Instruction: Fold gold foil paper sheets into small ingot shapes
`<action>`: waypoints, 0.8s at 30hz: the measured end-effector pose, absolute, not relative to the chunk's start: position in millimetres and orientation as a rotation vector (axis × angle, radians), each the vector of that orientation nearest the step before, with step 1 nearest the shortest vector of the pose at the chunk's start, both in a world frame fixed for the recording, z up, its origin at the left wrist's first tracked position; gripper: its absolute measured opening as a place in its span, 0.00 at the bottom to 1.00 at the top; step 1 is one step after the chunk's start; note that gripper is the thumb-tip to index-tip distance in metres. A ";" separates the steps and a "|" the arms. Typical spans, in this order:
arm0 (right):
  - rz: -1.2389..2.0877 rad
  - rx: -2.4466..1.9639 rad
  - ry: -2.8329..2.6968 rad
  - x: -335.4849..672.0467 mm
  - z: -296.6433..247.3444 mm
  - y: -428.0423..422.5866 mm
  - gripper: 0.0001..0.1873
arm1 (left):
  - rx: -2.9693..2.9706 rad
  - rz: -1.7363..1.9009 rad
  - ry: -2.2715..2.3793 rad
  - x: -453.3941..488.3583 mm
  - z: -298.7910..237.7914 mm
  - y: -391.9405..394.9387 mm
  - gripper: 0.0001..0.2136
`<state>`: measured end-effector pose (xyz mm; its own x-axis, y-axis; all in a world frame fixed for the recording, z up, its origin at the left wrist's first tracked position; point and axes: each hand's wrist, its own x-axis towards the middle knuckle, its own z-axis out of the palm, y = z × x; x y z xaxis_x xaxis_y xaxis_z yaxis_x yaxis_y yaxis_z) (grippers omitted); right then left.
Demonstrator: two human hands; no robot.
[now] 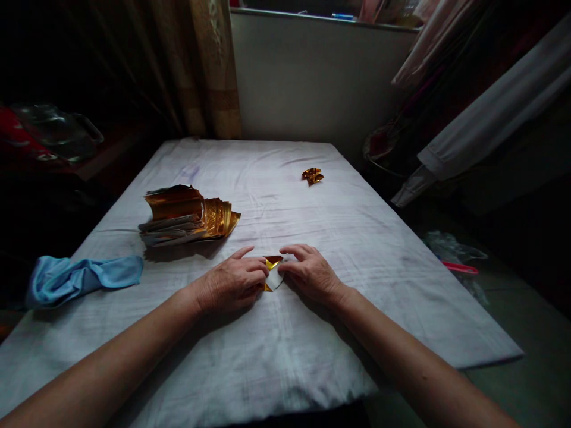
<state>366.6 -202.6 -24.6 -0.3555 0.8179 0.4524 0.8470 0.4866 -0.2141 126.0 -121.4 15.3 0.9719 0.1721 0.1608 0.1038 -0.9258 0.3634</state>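
Observation:
A small sheet of gold foil paper point(275, 276), partly folded so that its pale back shows, lies on the cloth-covered table between my hands. My left hand point(243, 276) presses its left side with bent fingers, the index finger stretched outward. At the right edge, my right hand point(310, 270) pinches the paper between thumb and fingers. Left of and beyond my left hand sits a thick stack of gold foil paper point(178, 205), its sheets fanned toward the right. Farther back on the right lie folded gold foil pieces point(312, 175).
A light blue cloth point(89, 276) is bunched at the table's left side. The white tablecloth point(357, 249) has wrinkles. Beyond the left edge stands a glass jug point(57, 131). Clothes point(486, 113) hang at the right, and a curtain point(209, 71) hangs behind the table.

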 end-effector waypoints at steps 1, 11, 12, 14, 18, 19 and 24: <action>-0.108 -1.348 -2.250 366.2 -23.3 -202.3 0.05 | 2.760 0.257 0.185 127.1 16.2 -119.8 0.08; 0.119 -1.142 -2.187 357.6 -21.4 -213.5 0.05 | 2.958 0.628 0.356 125.7 0.5 -130.2 0.07; 0.145 -1.124 -2.152 358.3 -23.1 -213.5 0.04 | 2.971 0.645 0.416 124.6 -1.4 -135.5 0.06; 0.214 -1.097 -2.102 361.0 -25.9 -212.0 0.03 | 2.991 0.648 0.513 122.6 -4.2 -147.3 0.07; 0.373 -1.069 -2.118 369.7 -26.1 -206.0 0.02 | 2.956 0.711 0.645 120.0 -5.2 -166.0 0.08; 0.384 -1.072 -2.125 371.7 -25.5 -204.6 0.03 | 2.943 0.737 0.657 119.3 -5.0 -168.6 0.08; 0.348 -1.133 -2.120 375.5 -23.8 -200.6 0.04 | 2.881 0.754 0.705 115.4 -5.3 -170.9 0.10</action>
